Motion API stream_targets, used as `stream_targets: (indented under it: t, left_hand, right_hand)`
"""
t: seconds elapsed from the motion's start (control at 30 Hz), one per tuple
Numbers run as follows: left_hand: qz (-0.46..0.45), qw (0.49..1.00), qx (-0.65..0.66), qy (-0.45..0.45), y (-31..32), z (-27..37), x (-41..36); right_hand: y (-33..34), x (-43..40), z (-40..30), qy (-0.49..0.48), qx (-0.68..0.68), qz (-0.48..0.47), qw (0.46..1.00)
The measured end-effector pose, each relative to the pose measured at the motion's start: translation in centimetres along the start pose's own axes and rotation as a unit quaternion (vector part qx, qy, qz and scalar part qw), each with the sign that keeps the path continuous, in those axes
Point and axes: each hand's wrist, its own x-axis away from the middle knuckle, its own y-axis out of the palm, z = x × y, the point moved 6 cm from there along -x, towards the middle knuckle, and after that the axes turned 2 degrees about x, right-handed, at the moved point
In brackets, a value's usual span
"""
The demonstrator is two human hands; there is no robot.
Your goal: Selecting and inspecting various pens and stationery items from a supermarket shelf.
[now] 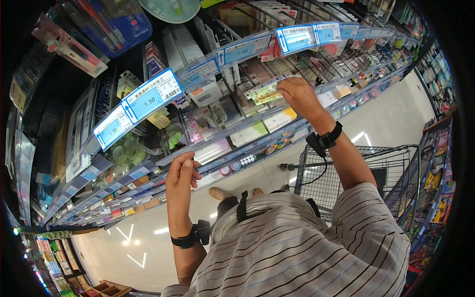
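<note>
My right hand [298,97] pinches the right end of a flat blister pack [264,95] with a yellow-green card and thin sticks or pens inside. The pack is at the front of a shelf of hanging stationery packets [308,70]. Loosely curled and holding nothing visible, my left hand [182,172] hovers before the shelf edge, near a boxed item with a purple-white front [212,151]. Two white boxes [249,134] with green and yellow ends lie on the tier below the pack. Both wrists wear black straps with small devices.
Price-label strips [152,97] run along the shelf edges. A wire shopping cart [356,174] stands on the aisle floor [256,174] at my right, with another shelf [434,193] beyond it. Rolls of green tape [128,152] sit low at left. Pen packs [107,26] hang at upper left.
</note>
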Motion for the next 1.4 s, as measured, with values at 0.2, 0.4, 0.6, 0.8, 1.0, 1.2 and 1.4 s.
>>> stream_targets:
  t: [0.2, 0.4, 0.6, 0.8, 1.0, 1.2, 1.4]
  left_hand:
    - [0.001, 1.0, 0.003, 0.002, -0.1, 0.0, 0.1]
    - [-0.016, 1.0, 0.0, 0.009, 0.8, 0.2, -0.4]
    - [-0.053, 0.998, -0.016, 0.025, 2.7, 1.6, -0.6]
    - [-0.055, 0.998, -0.003, 0.026, 3.1, 2.1, -0.8]
    - [-0.061, 0.997, 0.029, 0.021, 3.3, 1.8, -0.5]
    - [-0.02, 0.998, 0.039, 0.049, 1.4, 1.8, -0.7]
    - [0.08, 0.983, 0.0, 0.164, -2.0, 9.1, 0.0]
  right_hand:
    - [-3.8, -1.6, -2.5, -0.002, 0.023, 0.072, 0.997]
    - [-2.3, -1.5, -6.1, 0.231, -0.369, -0.082, 0.896]
    - [1.4, -0.7, -11.4, 0.305, -0.557, -0.207, 0.744]
    - [3.4, -1.9, -14.6, 0.275, -0.591, -0.242, 0.718]
    - [4.9, -2.9, -17.0, 0.239, -0.614, -0.249, 0.709]
    - [5.9, -3.0, -18.8, 0.226, -0.612, -0.247, 0.717]
    - [5.5, -3.8, -19.8, 0.234, -0.575, -0.244, 0.745]
